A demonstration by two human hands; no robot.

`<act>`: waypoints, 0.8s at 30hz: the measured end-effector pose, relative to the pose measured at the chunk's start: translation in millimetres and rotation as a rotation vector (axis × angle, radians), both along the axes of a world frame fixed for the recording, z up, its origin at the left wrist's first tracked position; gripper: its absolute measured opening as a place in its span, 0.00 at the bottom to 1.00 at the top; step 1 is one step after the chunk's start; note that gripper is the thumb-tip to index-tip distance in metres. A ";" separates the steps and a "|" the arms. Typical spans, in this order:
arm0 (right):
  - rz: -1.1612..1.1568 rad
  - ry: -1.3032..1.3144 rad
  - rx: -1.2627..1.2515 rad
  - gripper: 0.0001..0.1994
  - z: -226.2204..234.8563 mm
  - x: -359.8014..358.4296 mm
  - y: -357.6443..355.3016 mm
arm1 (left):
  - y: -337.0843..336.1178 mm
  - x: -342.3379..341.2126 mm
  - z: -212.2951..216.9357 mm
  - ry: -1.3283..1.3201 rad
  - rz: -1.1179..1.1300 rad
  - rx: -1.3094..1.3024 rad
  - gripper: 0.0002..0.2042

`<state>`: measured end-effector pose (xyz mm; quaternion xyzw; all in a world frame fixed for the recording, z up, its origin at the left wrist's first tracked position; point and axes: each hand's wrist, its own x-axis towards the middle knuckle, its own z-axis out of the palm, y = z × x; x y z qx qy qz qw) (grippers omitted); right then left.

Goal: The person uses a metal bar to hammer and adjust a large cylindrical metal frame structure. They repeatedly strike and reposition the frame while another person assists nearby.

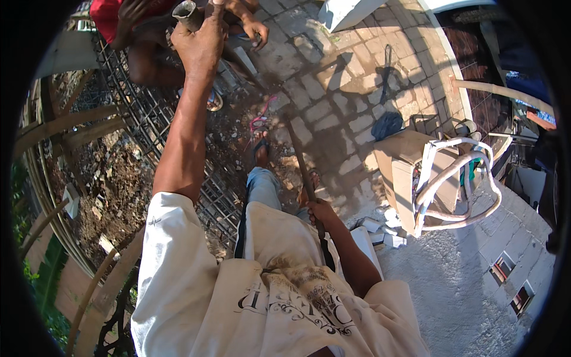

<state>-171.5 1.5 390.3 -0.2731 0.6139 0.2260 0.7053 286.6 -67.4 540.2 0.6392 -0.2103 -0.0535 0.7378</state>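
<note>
My left hand (199, 49) is raised at the far left on an outstretched arm. Its fingers close around a grey metal piece (188, 13) with a round, flared open end; the rest of it is hidden by the hand. Lower down, by my right thigh, my right hand (321, 215) grips a long dark pole (299, 149). The pole slants away from me toward the paving, past my feet.
Another person in a red top (107, 21) crouches far left, one hand (256, 33) near mine. A rebar cage (151, 113) runs along my left beside rubble. To the right are a cardboard box (395, 178), a white looped frame (492, 178), broken white blocks (389, 238) and a dark bag (386, 126).
</note>
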 end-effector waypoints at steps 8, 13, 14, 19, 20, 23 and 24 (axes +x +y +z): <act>0.012 -0.037 -0.063 0.09 5.1 59.2 15.3 | -24.4 15.5 -11.4 0.096 -0.103 0.082 0.11; -0.030 -0.027 -0.078 0.10 2.0 75.3 15.7 | -15.6 22.3 -27.2 -0.140 0.078 0.104 0.11; -0.042 -0.026 -0.068 0.10 1.7 75.2 16.3 | -11.6 22.7 -30.6 -0.099 0.079 0.142 0.11; 0.048 -0.034 -0.105 0.18 -0.1 62.4 20.0 | -1.3 13.0 -41.1 -0.102 0.050 0.172 0.11; 0.056 -0.042 -0.079 0.23 -0.5 58.1 20.6 | -3.5 10.2 -41.6 -0.169 0.012 0.100 0.10; 0.091 -0.058 -0.102 0.25 -1.4 44.4 23.4 | -11.2 6.1 -39.6 -0.137 0.036 0.156 0.10; 0.089 -0.070 -0.125 0.20 -1.3 40.0 24.7 | -14.7 6.9 -38.0 -0.149 0.057 0.195 0.09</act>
